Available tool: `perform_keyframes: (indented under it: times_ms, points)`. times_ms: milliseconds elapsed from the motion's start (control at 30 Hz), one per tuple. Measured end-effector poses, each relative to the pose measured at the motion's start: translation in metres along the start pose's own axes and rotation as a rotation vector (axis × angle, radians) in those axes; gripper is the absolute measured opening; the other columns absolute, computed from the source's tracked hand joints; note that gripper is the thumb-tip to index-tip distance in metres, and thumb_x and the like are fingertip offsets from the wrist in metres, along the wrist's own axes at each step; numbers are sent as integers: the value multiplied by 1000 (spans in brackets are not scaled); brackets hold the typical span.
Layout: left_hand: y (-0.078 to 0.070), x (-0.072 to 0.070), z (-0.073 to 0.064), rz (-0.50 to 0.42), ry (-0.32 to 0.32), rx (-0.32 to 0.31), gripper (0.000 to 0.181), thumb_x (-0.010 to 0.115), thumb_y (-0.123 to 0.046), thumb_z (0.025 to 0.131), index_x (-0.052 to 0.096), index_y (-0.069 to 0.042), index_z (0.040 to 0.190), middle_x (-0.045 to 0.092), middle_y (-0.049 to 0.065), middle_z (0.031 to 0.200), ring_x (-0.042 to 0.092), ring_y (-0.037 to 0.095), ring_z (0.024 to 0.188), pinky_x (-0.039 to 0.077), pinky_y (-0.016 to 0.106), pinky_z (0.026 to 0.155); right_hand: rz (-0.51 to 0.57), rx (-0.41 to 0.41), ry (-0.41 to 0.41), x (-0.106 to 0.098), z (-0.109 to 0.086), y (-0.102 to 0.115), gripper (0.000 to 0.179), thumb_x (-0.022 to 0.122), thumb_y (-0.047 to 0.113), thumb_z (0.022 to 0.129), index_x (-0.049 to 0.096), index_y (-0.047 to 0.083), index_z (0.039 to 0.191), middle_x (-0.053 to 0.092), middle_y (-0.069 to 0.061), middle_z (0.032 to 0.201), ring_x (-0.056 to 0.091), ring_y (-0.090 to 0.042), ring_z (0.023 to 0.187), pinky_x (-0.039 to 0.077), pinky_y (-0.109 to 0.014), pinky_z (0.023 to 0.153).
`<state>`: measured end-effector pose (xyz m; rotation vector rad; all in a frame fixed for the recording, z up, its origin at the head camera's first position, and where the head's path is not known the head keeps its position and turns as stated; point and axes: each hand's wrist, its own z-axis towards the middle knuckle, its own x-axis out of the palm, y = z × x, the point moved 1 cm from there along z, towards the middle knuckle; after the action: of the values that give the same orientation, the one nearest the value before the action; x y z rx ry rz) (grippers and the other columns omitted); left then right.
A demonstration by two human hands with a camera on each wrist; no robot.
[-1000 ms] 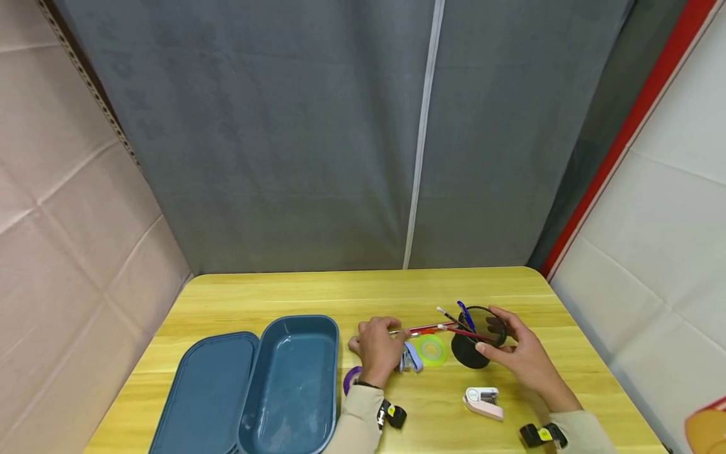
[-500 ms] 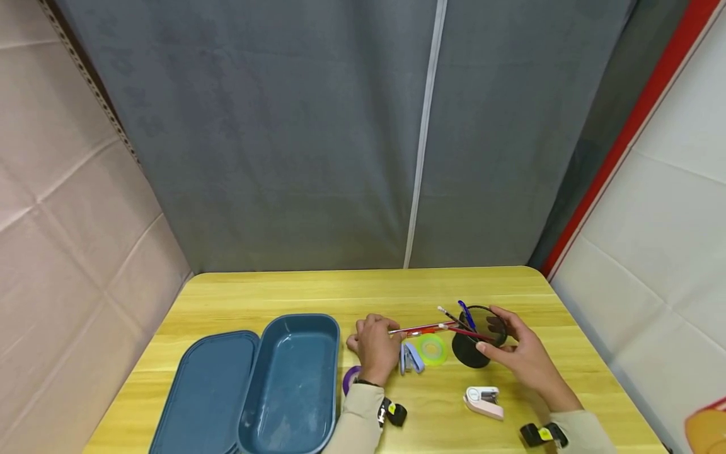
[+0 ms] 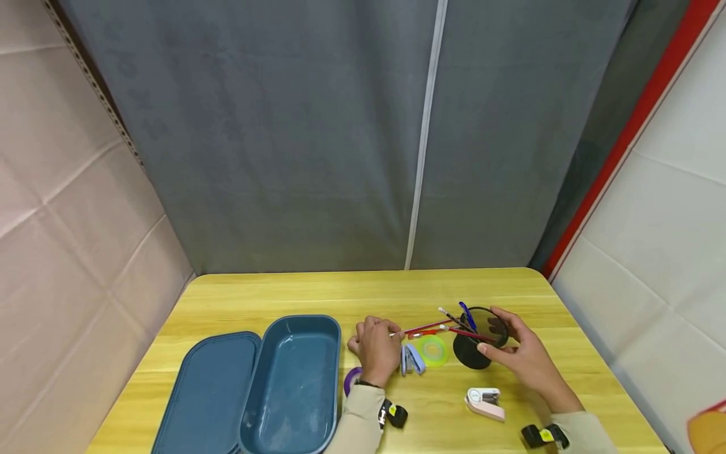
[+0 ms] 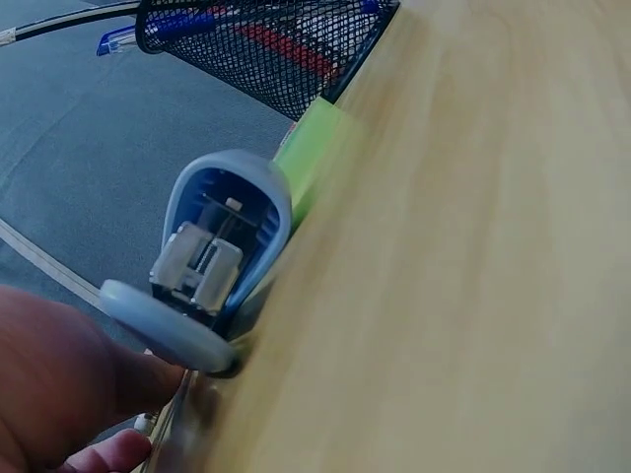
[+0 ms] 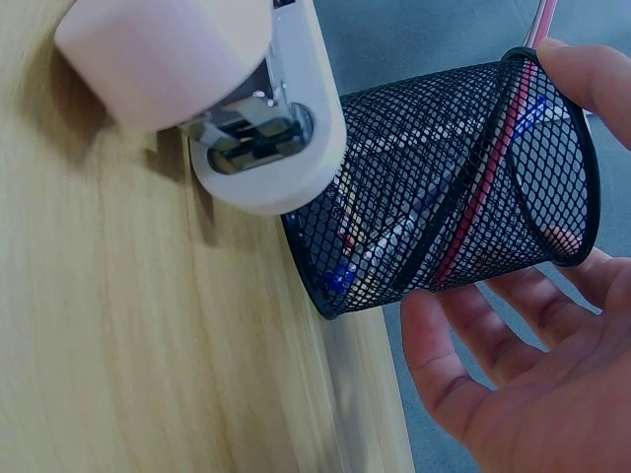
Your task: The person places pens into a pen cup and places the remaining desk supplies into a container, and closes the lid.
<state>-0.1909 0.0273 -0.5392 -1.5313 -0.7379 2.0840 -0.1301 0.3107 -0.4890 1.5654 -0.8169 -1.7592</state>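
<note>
In the head view my left hand [image 3: 379, 350] is low over the table, thumb and fingertips pinching the near end of a thin red pencil [image 3: 431, 325]. Beside that pencil lies a red pen [image 3: 422, 333]. A blue stapler [image 3: 412, 359] lies just right of the hand; the left wrist view has it close to the thumb [image 4: 148, 382]. My right hand [image 3: 527, 356] grips a black mesh pen holder [image 3: 469, 354] near its rim, thumb and fingers on opposite sides. The holder stands upright with pencils and a blue pen [image 3: 467, 314] leaning in it.
A yellow-green tape roll [image 3: 433, 362] lies between stapler and holder. A purple tape roll [image 3: 349, 381] is partly hidden by the left wrist. A pinkish-white stapler [image 3: 484, 404] lies in front of the holder. At left are a blue tray [image 3: 336, 403] and its lid [image 3: 210, 391].
My left hand has drawn back slightly from the blue stapler, which now shows more fully. The red pencil's left end has dipped a little. The right hand and pen holder stay put.
</note>
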Motion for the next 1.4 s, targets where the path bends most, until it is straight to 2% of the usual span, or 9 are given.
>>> perform_keyframes:
  times_ms: [233,333,533,767,1200,1400]
  points:
    - [-1,0,0,-15,-5,-6,9,88,-33,87,81,-27,86,67,-4,104,55,24,110,32,55,94,7,-3,-6,0,0,0,83,84,35,93,41,15,161,60,-18,148,58,-19,121,57,-22,84]
    - [-1,-1,-1,-30,-4,-20,9,87,-32,88,80,-27,86,70,-4,103,57,24,111,32,56,95,13,-2,3,1,1,0,84,84,35,93,40,15,162,59,-18,149,58,-23,122,56,-22,84]
    - [-1,-3,-1,-83,-28,-32,10,87,-29,87,77,-26,86,76,-8,89,64,27,101,31,57,92,20,4,15,3,1,1,85,84,36,93,39,14,162,58,-18,150,58,-33,126,55,-22,82]
    - [-1,-3,-1,-110,-40,-23,11,88,-26,87,77,-26,86,75,-12,78,65,26,96,30,55,90,19,-3,12,2,2,2,84,83,36,93,40,14,162,58,-19,150,57,-35,128,56,-23,85]
    - [-7,-8,-4,-69,-31,-12,13,86,-16,87,83,-25,95,79,-6,92,68,27,95,31,53,87,10,9,5,0,0,3,86,84,38,93,39,14,162,57,-20,150,58,-37,129,55,-21,83]
    - [-8,-7,-5,-106,-25,2,8,84,-17,90,82,-24,94,76,-6,91,71,22,91,32,48,82,13,13,3,0,-2,3,85,83,37,93,39,14,162,56,-20,151,58,-37,129,55,-21,83]
